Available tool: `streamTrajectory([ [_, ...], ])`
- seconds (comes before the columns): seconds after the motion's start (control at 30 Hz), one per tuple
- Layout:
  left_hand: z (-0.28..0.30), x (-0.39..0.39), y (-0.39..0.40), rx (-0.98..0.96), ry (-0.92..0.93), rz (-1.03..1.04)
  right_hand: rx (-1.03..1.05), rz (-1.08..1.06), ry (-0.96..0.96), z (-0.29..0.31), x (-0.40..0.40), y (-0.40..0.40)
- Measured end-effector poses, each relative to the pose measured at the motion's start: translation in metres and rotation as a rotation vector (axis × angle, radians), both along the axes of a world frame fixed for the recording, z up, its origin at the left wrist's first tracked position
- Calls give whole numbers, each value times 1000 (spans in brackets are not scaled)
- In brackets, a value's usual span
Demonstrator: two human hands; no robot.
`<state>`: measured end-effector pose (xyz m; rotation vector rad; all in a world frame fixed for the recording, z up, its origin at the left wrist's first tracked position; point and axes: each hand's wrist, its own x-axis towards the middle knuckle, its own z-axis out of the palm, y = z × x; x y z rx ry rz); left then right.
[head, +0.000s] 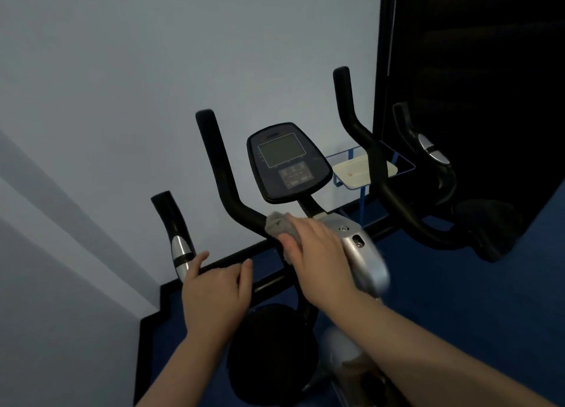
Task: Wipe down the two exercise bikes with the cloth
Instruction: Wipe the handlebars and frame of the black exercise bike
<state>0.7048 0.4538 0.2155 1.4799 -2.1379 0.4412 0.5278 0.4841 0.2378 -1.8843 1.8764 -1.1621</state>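
Note:
One exercise bike fills the view, with black handlebars (227, 186) and a dark console (287, 162) on a silver stem (363, 253). My right hand (318, 256) holds a grey cloth (279, 223) wrapped against the handlebar just left of the stem, below the console. My left hand (214, 287) grips the left part of the bar near the silver grip sensor (180, 253). A second bike does not show.
A pale wall rises behind the bike. To the right stand a dark panel (474, 85) and a small glass shelf (363, 168) on blue legs with a cream tray. Blue floor (458, 284) lies beneath, edged by black skirting. The bike's black flywheel housing (269, 351) is under my arms.

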Motion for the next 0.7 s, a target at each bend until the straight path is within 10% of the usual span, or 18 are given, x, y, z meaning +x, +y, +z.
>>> streamTrajectory([
  [0.53, -7, 2, 0, -104, 20, -69, -110, 31, -46, -21, -13, 38],
  [0.7, -2, 0, -2, -123, -8, -49, 132, 3, 35, -1, -7, -8],
])
